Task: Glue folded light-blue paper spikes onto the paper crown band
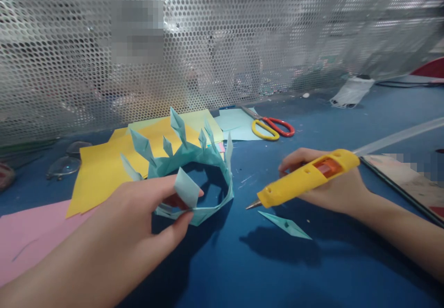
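A teal paper crown [194, 169] with several folded spikes stands on the blue table [243, 261]. My left hand [138, 224] pinches its near band, thumb and fingers closed on a folded teal piece. My right hand [326, 183] grips a yellow glue gun [305, 178], its metal tip pointing left and down toward the table, a short way right of the crown. One loose teal paper spike [286, 224] lies flat on the table just below the glue gun's tip.
Yellow paper [100, 169], pale green and light blue sheets lie behind the crown, pink paper [24, 234] at the left. Scissors [270, 126] with yellow and red handles lie farther back. Glasses [65, 162] sit at the left. A perforated metal screen [222, 44] closes off the back.
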`<state>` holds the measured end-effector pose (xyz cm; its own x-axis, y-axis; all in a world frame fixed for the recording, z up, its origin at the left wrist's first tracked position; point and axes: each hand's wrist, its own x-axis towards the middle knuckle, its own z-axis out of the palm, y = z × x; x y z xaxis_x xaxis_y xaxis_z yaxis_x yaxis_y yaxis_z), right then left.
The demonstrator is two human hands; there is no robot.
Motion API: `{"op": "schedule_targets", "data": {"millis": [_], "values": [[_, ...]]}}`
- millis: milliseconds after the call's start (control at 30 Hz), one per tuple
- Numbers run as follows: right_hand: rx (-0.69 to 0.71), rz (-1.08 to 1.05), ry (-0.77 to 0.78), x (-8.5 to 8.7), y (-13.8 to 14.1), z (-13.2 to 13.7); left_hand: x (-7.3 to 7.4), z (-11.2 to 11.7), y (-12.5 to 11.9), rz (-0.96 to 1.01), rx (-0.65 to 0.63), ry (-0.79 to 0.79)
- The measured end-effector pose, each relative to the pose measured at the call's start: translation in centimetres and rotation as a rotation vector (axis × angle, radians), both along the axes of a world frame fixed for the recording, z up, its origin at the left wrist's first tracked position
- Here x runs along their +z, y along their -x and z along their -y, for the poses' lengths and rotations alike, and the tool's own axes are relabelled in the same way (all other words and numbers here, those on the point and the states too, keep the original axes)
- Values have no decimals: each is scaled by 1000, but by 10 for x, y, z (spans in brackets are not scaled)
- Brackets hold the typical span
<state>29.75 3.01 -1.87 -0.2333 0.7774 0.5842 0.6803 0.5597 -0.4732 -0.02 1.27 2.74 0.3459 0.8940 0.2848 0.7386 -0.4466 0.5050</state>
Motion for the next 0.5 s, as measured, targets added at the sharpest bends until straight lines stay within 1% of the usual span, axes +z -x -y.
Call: {"op": "schedule_targets", "data": {"millis": [200,367,500], "values": [[14,-5,-10,-1,0,0,6,-2,12,-143,-202,-86],[30,2,-14,-2,-1,0,5,-1,14,-212,-198,-182],[35,4,-25,-2,-1,0,5,-3,12,-239,-188,-196]]}}
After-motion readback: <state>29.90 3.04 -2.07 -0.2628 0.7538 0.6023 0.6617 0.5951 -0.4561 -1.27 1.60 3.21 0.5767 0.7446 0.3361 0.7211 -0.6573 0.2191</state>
